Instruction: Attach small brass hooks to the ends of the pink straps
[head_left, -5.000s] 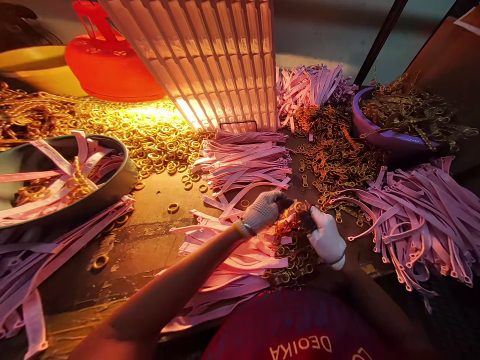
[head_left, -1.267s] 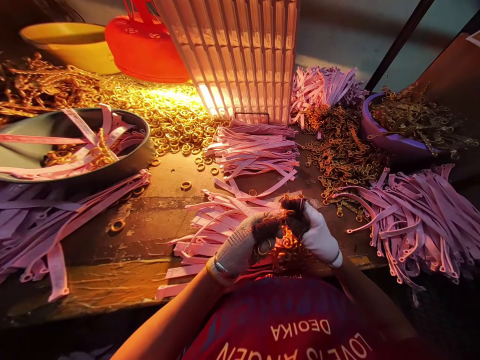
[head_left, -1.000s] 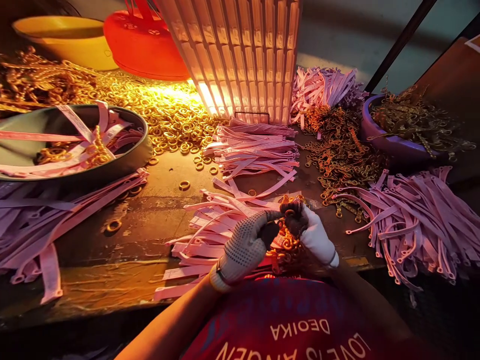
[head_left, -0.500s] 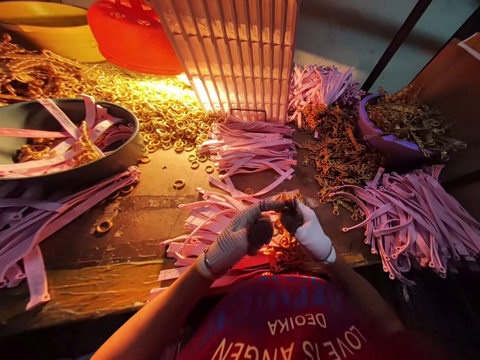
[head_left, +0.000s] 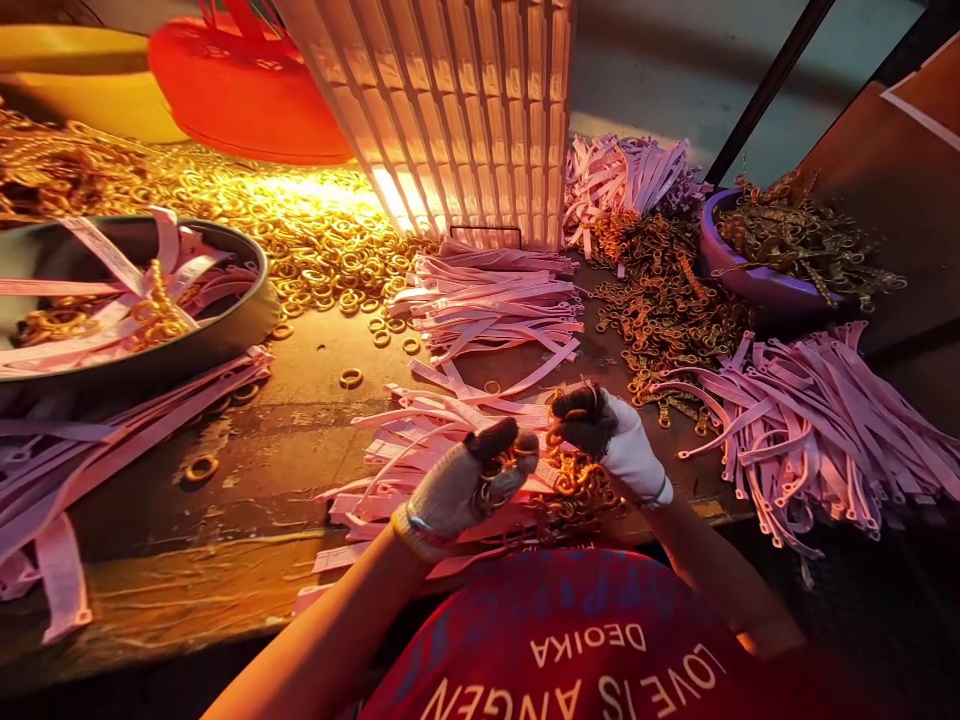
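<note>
My left hand (head_left: pixel 472 485), in a pale knit glove with dark fingertips, is curled palm-up around a few gold-coloured metal rings (head_left: pixel 504 463). To its right my right hand (head_left: pixel 611 440), in a white glove with blackened fingertips, is closed with fingers bent; a glint of gold shows at the fingertips, but what they pinch is too small to make out. The hands are apart. Between and below them lies a heap of gold-coloured metal pieces (head_left: pixel 581 490), partly hidden by the right hand. Pink straps with looped ends (head_left: pixel 412 440) lie under and left of the hands.
Behind stand a ribbed panel (head_left: pixel 465 120) and a red lamp shade (head_left: pixel 240 90) over loose gold rings (head_left: pixel 322 240). At left is a dark basin (head_left: pixel 259 310) of straps. A purple bowl (head_left: pixel 772 285) of chains and another strap pile (head_left: pixel 817 430) are at right.
My hands, fingertips together before, have drawn apart. The left has moved left and turned up, showing rings in it; the right stays over the metal heap. The view has shifted slightly.
</note>
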